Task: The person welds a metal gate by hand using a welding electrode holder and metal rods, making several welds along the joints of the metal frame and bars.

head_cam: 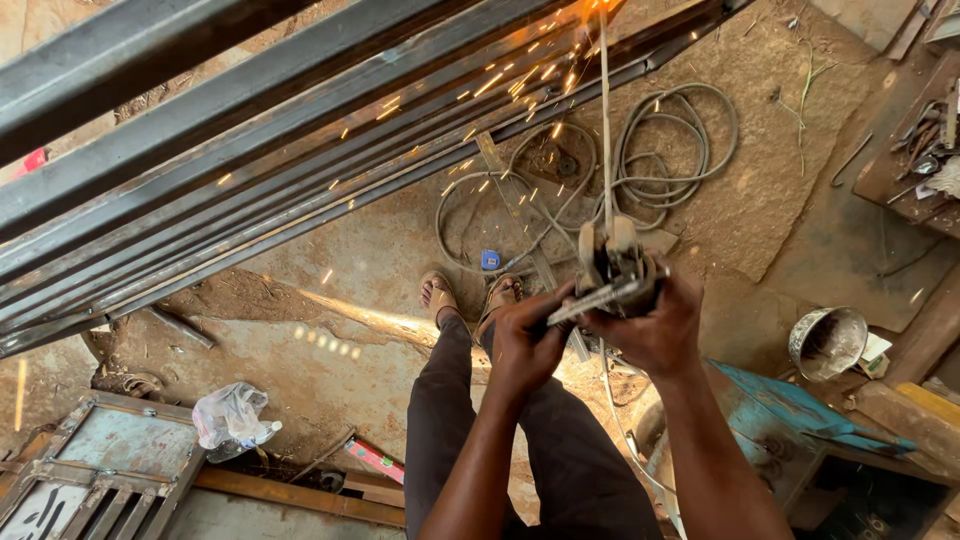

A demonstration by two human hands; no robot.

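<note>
- My left hand [525, 345] is wrapped closed around the handle of the electrode holder [612, 272], fingers curled tight together on it.
- My right hand [650, 325] grips the same holder from the other side, fingers likewise clamped around its body; both hands steady one tool.
- A long, thin welding rod [605, 130] stands up from the holder's clamp and reaches to the steel frame [300, 150] overhead, meeting it near the frame's upper right end.
- The arc is live: a bright glow at the rod tip [597, 10] and sparks falling down and to the left across the frame's bars.
- Progress, as I judge it: a weld is under way at that one joint. Most of the rod's length remains, so this bead looks early. I cannot tell from here which other joints along the bars are already welded.
- Below, on the dirt floor [780, 190], coiled cables [650, 160] lie near my sandalled feet [470, 295].
- A metal bucket [827, 342] sits at right beside a blue box [790, 410]; a crumpled plastic bag [232, 418] rests at the edge of a metal panel [100, 470] at lower left.
</note>
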